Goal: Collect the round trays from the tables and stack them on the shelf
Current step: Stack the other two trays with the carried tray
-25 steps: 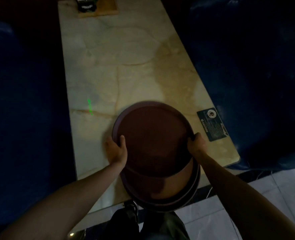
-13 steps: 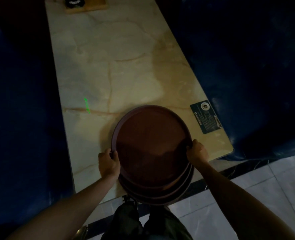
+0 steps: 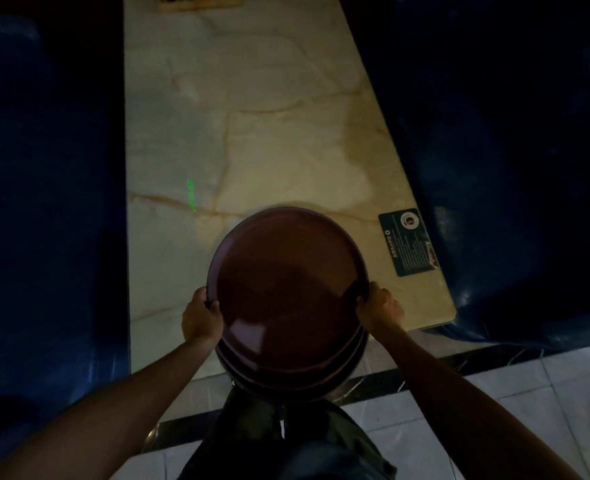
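Trays [image 3: 286, 299], round and dark brown, sit nested in a stack you hold over the near end of the marble table [image 3: 252, 133]. Your left hand [image 3: 201, 318] clamps its fingers on the stack's left rim. Your right hand [image 3: 380, 308] grips the right rim, fingers curled around the edge. Right of the stack, a dark placard [image 3: 409, 242] lies flat near the table's right edge.

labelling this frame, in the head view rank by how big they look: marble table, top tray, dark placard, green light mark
1. marble table
2. top tray, though it is nearer the camera
3. dark placard
4. green light mark
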